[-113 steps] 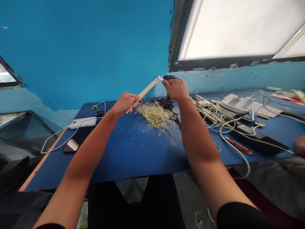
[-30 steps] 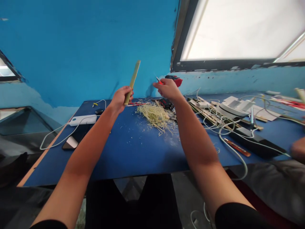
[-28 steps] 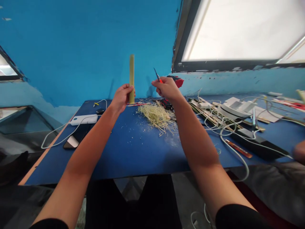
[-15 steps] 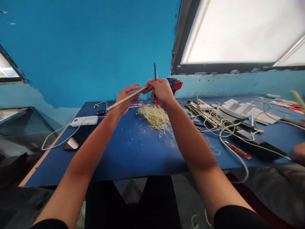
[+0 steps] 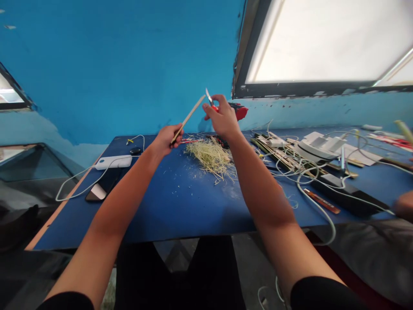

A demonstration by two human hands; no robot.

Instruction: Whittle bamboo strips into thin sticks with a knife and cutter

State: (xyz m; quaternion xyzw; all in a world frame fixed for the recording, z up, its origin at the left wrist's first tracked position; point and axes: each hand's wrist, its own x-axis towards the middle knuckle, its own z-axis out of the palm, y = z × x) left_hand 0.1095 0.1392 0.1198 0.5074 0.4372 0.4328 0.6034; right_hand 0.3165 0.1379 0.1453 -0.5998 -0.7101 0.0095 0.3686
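My left hand (image 5: 168, 138) is closed around the lower end of a thin pale wooden stick (image 5: 190, 115), which slants up to the right. In my right hand (image 5: 223, 116) is a red utility knife (image 5: 214, 107), its blade pointing up and left beside the stick's upper tip. I cannot tell whether blade and stick touch. Below both hands a heap of fine pale shavings (image 5: 211, 159) lies on the blue table (image 5: 190, 211). Partly hidden behind my right hand is a black and red power tool (image 5: 240, 111).
At the left lie a white power strip (image 5: 114, 162), a phone (image 5: 98, 191) and a dark mouse-like object (image 5: 135, 151). To the right are split strips (image 5: 274, 150), tangled white cable (image 5: 301, 176), a model boat (image 5: 319, 148) and an orange knife (image 5: 322, 201). Another person's hand (image 5: 405, 206) shows at the right edge.
The stick has swung round: my left hand now grips its lower end, and its other end points up right. My right hand has let go of the stick and tilted the knife leftward.
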